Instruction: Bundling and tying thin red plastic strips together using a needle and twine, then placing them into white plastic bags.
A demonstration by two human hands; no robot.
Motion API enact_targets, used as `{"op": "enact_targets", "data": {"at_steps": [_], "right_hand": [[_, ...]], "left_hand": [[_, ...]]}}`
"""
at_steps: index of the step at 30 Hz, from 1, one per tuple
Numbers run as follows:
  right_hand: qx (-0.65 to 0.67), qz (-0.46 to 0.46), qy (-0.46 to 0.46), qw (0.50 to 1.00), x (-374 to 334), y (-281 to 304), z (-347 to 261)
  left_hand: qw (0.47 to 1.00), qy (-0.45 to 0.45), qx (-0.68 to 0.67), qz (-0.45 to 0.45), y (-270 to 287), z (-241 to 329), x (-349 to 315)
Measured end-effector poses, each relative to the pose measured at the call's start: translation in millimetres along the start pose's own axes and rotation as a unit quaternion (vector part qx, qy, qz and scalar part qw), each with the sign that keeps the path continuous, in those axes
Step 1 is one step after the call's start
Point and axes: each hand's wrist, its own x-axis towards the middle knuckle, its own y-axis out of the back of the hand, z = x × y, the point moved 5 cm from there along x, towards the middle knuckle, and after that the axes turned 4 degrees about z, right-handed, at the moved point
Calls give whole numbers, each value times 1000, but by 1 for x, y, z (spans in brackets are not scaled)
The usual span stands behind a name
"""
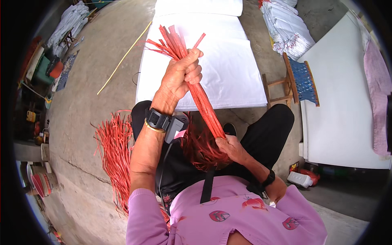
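A thick bundle of red plastic strips (203, 103) runs slantwise between my hands, above my lap. My left hand (182, 73) is wrapped round its upper part, and loose strip ends fan out above the fist. Lower down, my right hand (231, 148) is closed on the bundle near my right thigh. Beyond that hand the strips spread into a loose tangle (204, 153) between my legs, partly hidden in shadow. A large heap of similar red strips (113, 157) lies on the floor beside my left leg.
Ahead of my knees lies a white sheet-covered surface (204, 69). A wooden stool with a blue woven seat (303, 80) stands to the right, next to a large white board (339, 102). Piled white sacks (286, 26) lie behind it. A thin yellow rod (124, 58) rests on the left floor.
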Motion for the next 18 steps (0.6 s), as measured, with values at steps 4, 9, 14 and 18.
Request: {"op": "enact_targets", "data": {"at_steps": [4,9,14,18], "right_hand": [[-146,85,8,986,16,12,-2],[-192,64,30,979,24,5,-2],[-358,122,53,924,23,4,9],[-417,141,109,892,25,3,5]], "left_hand": [[999,29,5,14,4,2,3],[995,19,-55,76,25,-6,6],[1000,15,-23,11,30,-17,1],[998,24,-27,53,39,-16,-3]]}}
